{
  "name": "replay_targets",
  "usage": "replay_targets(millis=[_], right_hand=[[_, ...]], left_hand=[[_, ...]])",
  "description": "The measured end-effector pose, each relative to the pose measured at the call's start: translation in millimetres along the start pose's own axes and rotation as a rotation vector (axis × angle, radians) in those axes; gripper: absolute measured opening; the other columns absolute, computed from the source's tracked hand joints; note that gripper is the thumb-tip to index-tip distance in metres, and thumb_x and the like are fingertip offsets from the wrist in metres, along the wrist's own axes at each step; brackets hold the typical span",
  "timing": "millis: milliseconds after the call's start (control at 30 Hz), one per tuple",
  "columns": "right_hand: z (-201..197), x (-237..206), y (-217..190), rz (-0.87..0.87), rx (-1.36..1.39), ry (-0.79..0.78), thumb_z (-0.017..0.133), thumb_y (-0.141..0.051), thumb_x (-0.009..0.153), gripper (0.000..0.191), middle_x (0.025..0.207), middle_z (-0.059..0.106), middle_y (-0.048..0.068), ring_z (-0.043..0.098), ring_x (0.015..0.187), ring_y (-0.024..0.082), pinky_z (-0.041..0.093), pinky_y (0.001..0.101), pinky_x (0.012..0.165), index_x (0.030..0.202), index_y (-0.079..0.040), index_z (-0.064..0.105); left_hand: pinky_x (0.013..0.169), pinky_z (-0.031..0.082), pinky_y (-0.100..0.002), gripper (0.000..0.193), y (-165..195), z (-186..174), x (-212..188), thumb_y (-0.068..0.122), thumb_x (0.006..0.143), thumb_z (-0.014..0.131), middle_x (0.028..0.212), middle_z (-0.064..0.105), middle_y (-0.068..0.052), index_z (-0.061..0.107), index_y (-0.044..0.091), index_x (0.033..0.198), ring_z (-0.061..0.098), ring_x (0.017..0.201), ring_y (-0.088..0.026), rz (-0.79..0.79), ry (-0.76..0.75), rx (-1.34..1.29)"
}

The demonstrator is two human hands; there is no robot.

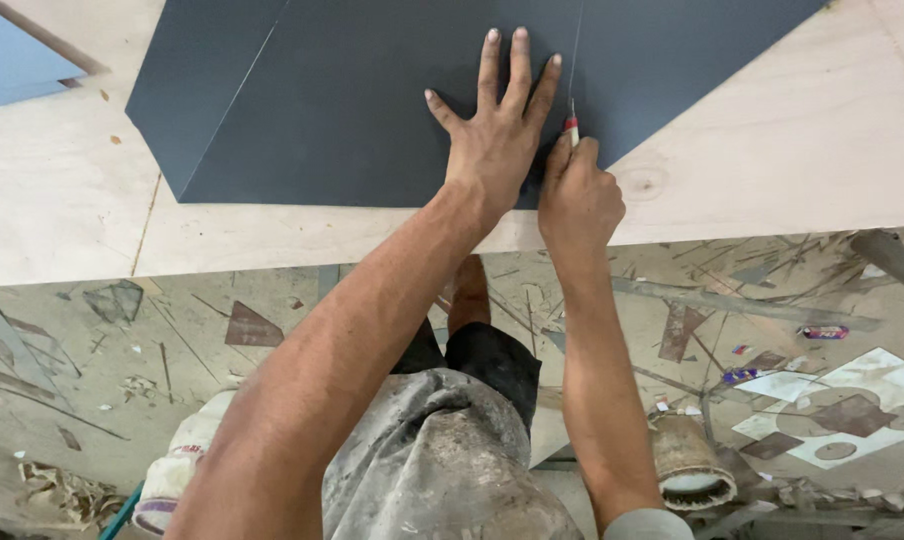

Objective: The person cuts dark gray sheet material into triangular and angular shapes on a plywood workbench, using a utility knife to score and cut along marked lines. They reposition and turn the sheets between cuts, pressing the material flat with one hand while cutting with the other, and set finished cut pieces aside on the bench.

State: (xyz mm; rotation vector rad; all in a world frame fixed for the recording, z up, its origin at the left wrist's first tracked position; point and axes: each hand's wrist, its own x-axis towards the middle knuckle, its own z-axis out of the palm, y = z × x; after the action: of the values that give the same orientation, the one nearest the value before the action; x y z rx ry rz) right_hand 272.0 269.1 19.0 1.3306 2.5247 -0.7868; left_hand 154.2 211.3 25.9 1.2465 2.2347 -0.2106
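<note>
A large dark grey laminate sheet (352, 100) lies flat on a pale plywood table (792, 150). My left hand (494, 130) presses on the sheet with fingers spread wide. Right beside it, my right hand (577, 195) grips a small cutter with a red tip (571, 125), whose blade touches the sheet on a thin scored line running up to the sheet's far edge. Another faint line crosses the sheet at the left.
The table's front edge runs across the middle of the view. Below it the floor is littered with laminate scraps and strips (252, 325), a roll of tape (687, 465), a white sack (187, 455) and a pale offcut sheet (852, 400). A blue sheet (7, 55) lies far left.
</note>
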Motion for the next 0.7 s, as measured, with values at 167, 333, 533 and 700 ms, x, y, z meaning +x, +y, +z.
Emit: replay_targets(millis=[167, 333, 533, 700], right_hand=[[-5, 2, -4, -0.036, -0.04, -0.003, 0.049, -0.031, 0.112, 0.035, 0.068, 0.068, 0.025, 0.069, 0.065, 0.047, 0.051, 0.0582, 0.055, 0.092, -0.004, 0.056], [2, 7, 7, -0.05, -0.086, -0.099, 0.05, -0.03, 0.111, 0.034, 0.067, 0.068, 0.026, 0.069, 0.065, 0.048, 0.052, 0.0582, 0.055, 0.093, -0.002, 0.055], [5, -51, 15, 0.111, -0.152, -0.271, 0.051, -0.031, 0.107, 0.033, 0.065, 0.068, 0.026, 0.069, 0.062, 0.047, 0.055, 0.0566, 0.057, 0.103, 0.001, 0.054], [8, -103, 43, -0.004, -0.149, -0.263, 0.051, -0.029, 0.109, 0.031, 0.062, 0.067, 0.02, 0.068, 0.057, 0.042, 0.054, 0.0543, 0.053, 0.103, 0.001, 0.055]], left_hand=[[0.094, 0.036, -0.092, 0.115, 0, -3, 1, 0.015, 0.073, 0.084, 0.165, 0.001, -0.021, 0.014, 0.02, 0.164, 0.003, 0.152, -0.048, 0.01, -0.03, 0.001], [0.091, 0.04, -0.09, 0.116, -3, 10, 2, 0.013, 0.074, 0.083, 0.166, 0.003, -0.024, 0.014, 0.016, 0.167, 0.005, 0.152, -0.05, 0.04, -0.01, 0.077], [0.095, 0.037, -0.092, 0.114, -2, 17, 3, 0.014, 0.071, 0.083, 0.164, 0.002, -0.022, 0.016, 0.02, 0.163, 0.006, 0.15, -0.05, 0.021, -0.01, 0.039], [0.096, 0.038, -0.091, 0.12, 1, -4, -5, 0.019, 0.071, 0.087, 0.167, 0.002, -0.022, 0.014, 0.017, 0.166, 0.005, 0.154, -0.048, 0.007, 0.0, 0.014]])
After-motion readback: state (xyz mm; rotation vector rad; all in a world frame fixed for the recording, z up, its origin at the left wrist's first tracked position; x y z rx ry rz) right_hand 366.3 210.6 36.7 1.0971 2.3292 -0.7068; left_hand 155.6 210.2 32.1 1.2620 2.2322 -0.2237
